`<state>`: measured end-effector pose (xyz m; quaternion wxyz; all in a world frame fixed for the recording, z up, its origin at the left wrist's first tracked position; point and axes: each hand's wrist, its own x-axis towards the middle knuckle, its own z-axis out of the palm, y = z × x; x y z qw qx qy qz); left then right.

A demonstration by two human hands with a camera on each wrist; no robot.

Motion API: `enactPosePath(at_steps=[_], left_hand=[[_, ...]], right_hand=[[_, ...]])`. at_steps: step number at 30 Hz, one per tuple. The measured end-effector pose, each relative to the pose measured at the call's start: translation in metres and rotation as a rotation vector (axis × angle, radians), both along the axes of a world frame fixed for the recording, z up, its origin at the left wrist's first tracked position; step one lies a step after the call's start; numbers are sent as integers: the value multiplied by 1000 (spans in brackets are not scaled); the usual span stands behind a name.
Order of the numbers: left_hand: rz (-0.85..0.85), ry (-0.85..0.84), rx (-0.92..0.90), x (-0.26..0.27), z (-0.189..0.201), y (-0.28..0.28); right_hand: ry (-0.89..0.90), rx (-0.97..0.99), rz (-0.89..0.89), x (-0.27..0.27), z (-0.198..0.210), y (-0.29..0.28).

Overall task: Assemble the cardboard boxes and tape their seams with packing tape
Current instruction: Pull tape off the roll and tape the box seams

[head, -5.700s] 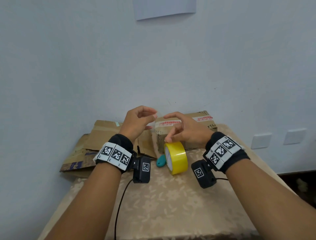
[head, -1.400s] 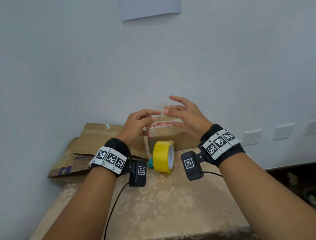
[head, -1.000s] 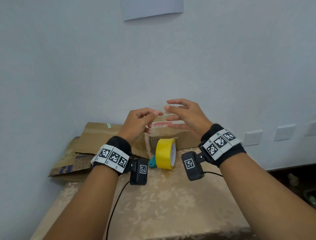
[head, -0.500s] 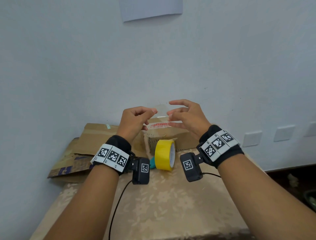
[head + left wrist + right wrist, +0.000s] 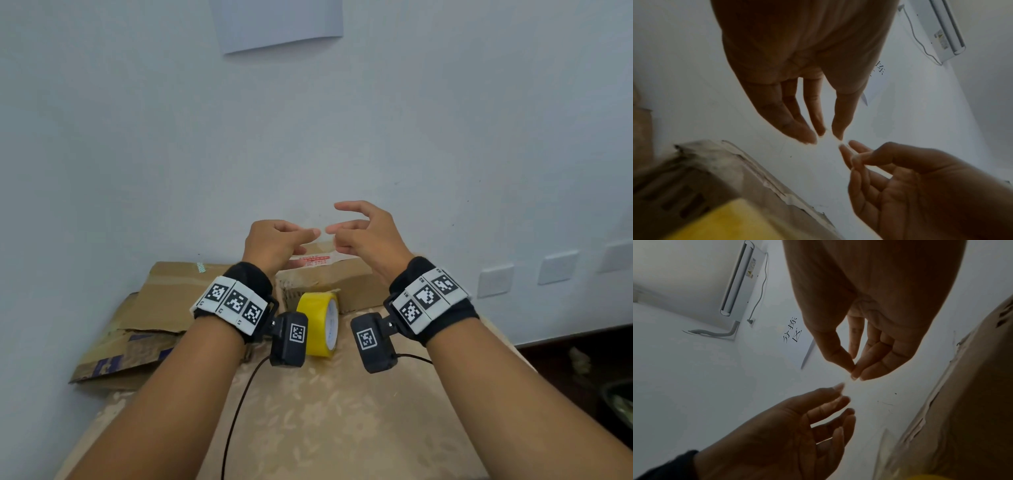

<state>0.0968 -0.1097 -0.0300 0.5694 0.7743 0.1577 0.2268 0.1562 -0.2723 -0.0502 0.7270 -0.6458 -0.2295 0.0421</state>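
We're holding both forearms out front, wrists raised, hands nearly meeting at chest height. Left hand (image 5: 274, 244) is reaching right, fingers (image 5: 809, 113) extended and bunched toward the thumb tip. Right hand (image 5: 371, 236) is facing it, index lifted, middle finger and thumb (image 5: 838, 352) pinching together at the tips. Fingertips of the two hands are sitting just apart. Whether they're gripping anything, we can't tell.
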Motion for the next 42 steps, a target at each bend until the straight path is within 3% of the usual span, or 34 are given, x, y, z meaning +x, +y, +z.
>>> enactPosePath(at_steps=[5, 11, 21, 29, 42], left_hand=[[-105, 83, -105, 1, 9, -9], [-100, 144, -107, 5, 16, -15], [-132, 57, 127, 23, 27, -25], [-187, 106, -19, 52, 30, -51], [-193, 201, -99, 86, 30, -65]], right_hand=[[-24, -49, 0, 1, -1, 5], [5, -45, -24, 7, -3, -1], [39, -47, -89, 17, -7, -22], [268, 218, -209, 38, -11, -47], [455, 293, -292, 66, -29, -57]])
